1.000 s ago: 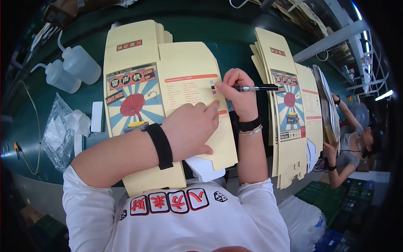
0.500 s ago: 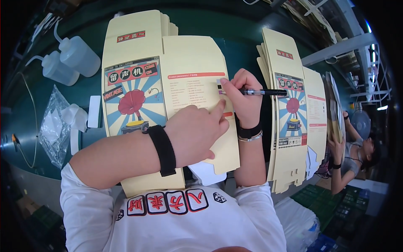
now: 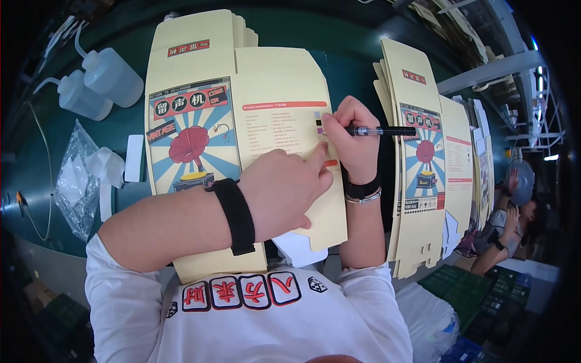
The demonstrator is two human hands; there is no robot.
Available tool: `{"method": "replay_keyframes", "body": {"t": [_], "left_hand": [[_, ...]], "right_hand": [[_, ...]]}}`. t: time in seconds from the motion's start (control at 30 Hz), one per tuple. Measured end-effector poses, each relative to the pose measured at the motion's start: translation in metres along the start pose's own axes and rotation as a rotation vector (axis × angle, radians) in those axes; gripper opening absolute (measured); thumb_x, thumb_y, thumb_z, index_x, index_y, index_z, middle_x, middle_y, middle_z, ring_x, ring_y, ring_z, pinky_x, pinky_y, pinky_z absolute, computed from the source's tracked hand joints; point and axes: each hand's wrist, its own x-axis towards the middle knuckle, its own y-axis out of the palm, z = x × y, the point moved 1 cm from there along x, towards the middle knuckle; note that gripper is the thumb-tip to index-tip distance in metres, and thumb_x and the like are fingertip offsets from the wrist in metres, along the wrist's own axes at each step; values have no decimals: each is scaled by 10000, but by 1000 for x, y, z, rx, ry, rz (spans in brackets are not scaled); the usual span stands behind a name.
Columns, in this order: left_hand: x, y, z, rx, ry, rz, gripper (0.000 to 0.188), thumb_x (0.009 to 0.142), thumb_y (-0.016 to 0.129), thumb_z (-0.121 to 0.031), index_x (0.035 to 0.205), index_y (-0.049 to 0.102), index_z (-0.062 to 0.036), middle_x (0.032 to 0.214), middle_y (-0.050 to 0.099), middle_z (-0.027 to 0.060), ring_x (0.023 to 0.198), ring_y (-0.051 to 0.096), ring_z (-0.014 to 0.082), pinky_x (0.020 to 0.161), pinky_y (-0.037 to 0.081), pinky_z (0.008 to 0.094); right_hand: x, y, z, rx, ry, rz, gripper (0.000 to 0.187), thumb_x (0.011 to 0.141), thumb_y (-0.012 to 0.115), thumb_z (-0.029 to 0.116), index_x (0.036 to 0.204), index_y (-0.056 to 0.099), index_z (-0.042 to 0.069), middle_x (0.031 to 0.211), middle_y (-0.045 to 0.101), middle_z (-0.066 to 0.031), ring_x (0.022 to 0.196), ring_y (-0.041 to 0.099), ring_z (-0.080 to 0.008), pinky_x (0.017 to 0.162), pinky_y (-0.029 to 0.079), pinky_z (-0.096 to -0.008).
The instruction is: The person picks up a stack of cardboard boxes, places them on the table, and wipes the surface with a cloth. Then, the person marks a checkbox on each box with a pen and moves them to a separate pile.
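A stack of flat cream box blanks lies before me, the top one printed with a red gramophone on blue rays and a panel of text lines. My left hand reaches across this panel, its index finger extended and pressed near the small coloured squares, the other fingers partly bent, holding nothing. Just right of that fingertip, my right hand grips a black pen that lies nearly level, its barrel pointing right. The pen's writing end is hidden by my fingers, beside the coloured squares.
A second stack of the same blanks lies to the right. Two white squeeze bottles stand at the left, above a clear plastic bag and a white strip. Beyond the right stack sits a co-worker. Green crates are below.
My two hands and the pen keep almost the same place on the panel. At the far right, the co-worker's hands have moved away from the sheets they were holding.
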Motion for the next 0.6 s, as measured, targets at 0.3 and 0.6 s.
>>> {"method": "replay_keyframes", "body": {"t": [0.3,0.6], "left_hand": [[1,-5,-1,-1,0,4,597,843,826,-393,1225,589,-1,1501,495,288,968,736,286,846,581,381],[-2,-10,-7,35,-2,8,596,846,822,-392,1224,597,10,1532,467,296,989,732,293,853,582,391]], "right_hand": [[2,-2,-9,-85,-42,-76,344,874,720,-98,734,440,46,728,477,6,634,428,-67,580,360,-233],[-17,-7,39,260,119,-266,211,1035,637,102,853,546,46,744,513,20,578,433,-34,509,311,-213]]}}
